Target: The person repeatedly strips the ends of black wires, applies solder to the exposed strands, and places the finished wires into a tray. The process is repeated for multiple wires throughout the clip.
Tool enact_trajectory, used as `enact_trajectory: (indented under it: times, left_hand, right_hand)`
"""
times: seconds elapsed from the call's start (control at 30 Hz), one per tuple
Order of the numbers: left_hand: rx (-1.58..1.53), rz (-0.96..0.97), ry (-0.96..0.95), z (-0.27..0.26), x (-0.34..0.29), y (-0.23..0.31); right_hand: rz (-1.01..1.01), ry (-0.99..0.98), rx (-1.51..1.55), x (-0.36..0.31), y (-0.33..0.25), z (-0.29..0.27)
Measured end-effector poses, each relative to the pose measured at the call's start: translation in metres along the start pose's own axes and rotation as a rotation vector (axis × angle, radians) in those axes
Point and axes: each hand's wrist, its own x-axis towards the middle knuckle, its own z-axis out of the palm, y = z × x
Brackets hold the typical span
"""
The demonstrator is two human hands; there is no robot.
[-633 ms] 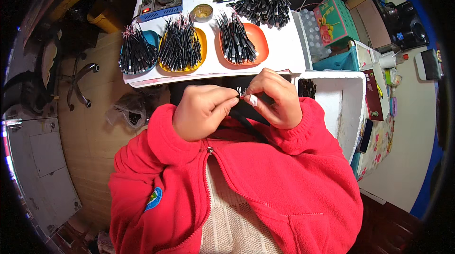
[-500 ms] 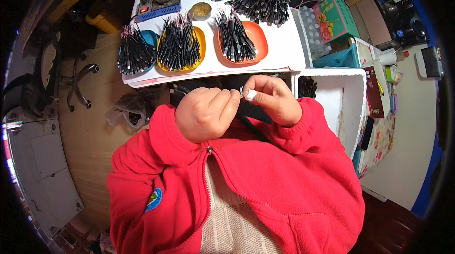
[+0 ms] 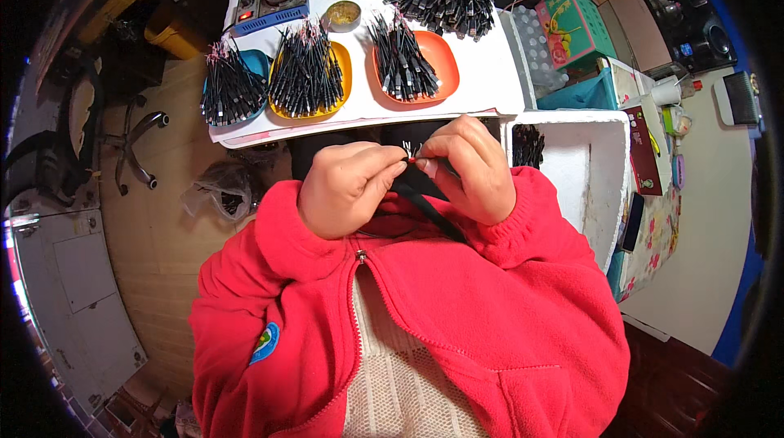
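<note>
My left hand (image 3: pixel 349 189) and right hand (image 3: pixel 462 167) both pinch a black cable (image 3: pixel 425 197) near the white table (image 3: pixel 482 78).

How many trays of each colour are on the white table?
Blue tray: 1
Yellow tray: 1
Orange tray: 1
Total: 3, each holding black cable pieces.

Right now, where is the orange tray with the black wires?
In the head view, the orange tray sits on the white table, right of the yellow tray and beyond the person's right hand.
</note>
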Motion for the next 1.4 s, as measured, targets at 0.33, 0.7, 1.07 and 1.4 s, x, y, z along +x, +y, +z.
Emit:
enact_trajectory:
  times: [0.33,0.7,1.07,1.4]
  left_hand:
    - [-0.076,-0.118,0.002,0.004,-0.006,-0.007]
    - [-0.153,-0.171,0.005,0.005,-0.009,-0.011]
    - [-0.806,-0.464,-0.22,-0.003,-0.016,-0.018]
    - [-1.426,-0.519,-0.003,0.007,-0.032,-0.016]
  right_hand:
    - [0.532,-0.104,0.74,-0.011,0.006,0.003]
    - [0.189,-0.049,0.208,0.002,0.002,0.01]
    - [-0.019,-0.131,0.249,0.005,-0.002,-0.001]
    - [0.011,-0.12,0.213,-0.005,0.006,-0.002]
